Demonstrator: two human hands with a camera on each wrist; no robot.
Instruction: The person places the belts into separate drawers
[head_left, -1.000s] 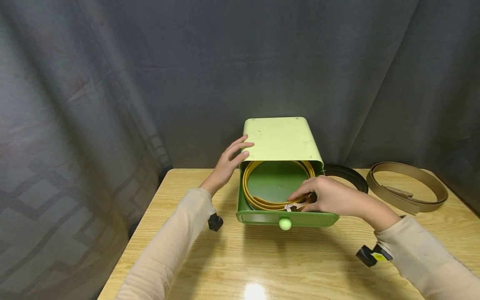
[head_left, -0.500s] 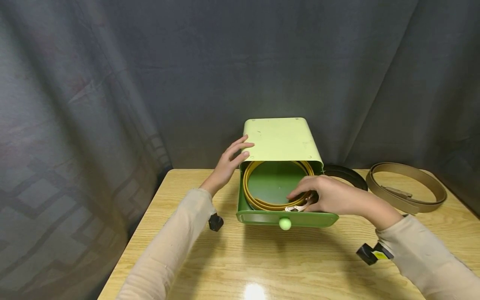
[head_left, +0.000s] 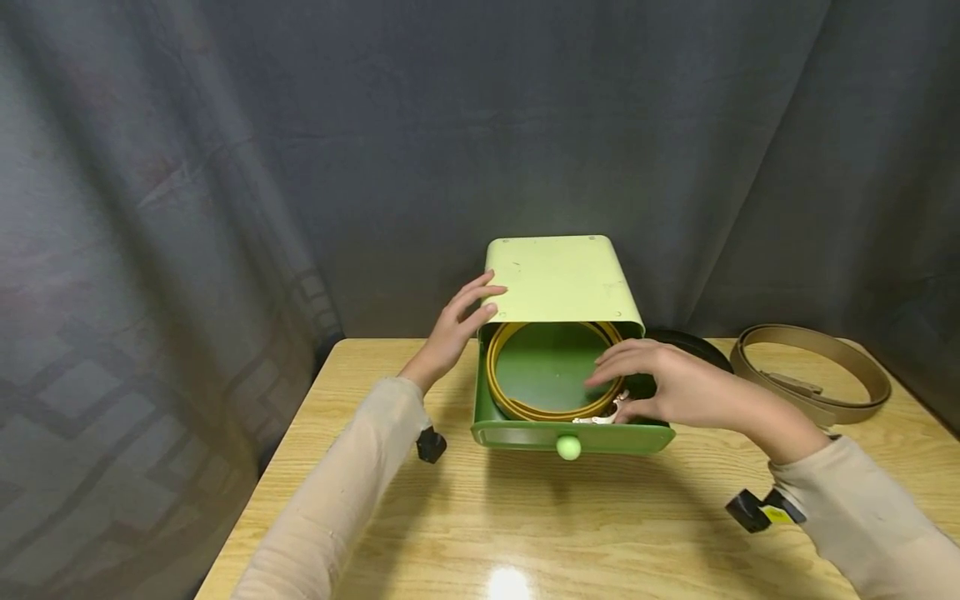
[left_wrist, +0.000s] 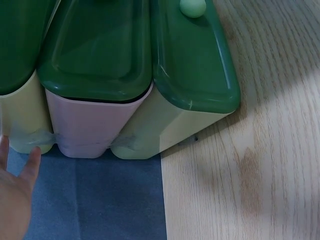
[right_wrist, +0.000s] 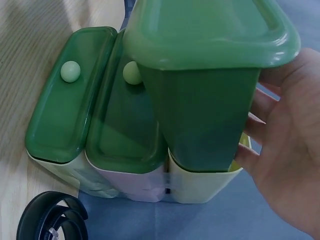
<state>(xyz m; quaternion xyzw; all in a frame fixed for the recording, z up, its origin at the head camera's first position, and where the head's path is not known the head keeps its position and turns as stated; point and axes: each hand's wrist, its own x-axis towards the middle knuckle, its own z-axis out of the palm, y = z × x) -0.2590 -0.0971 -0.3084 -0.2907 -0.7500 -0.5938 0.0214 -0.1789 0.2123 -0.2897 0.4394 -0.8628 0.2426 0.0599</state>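
A small cabinet with a pale yellow-green top [head_left: 562, 279] stands on the table, its green top drawer [head_left: 517, 435] pulled out. Inside the drawer a yellow belt [head_left: 492, 367] lies coiled against the walls, its silver buckle [head_left: 598, 420] at the front right. My left hand [head_left: 450, 335] rests its extended fingers against the cabinet's upper left edge. Over the drawer's right side is my right hand [head_left: 671, 387], fingers spread from the thumb, which is close to the buckle; whether it touches is unclear. In the right wrist view, the drawer partly hides those fingers.
Right of the cabinet lie a coiled black belt [head_left: 693, 343] and a coiled tan belt [head_left: 855, 367]. Two shut drawers, one in a pink section [right_wrist: 135, 185], are beneath the pulled-out one. A grey curtain [head_left: 420, 167] hangs behind the wooden table [head_left: 450, 517].
My right hand has let go of the belt's buckle end; its fingers have spread and it has shifted slightly right. The buckle has settled lower in the drawer. My left hand stays put.
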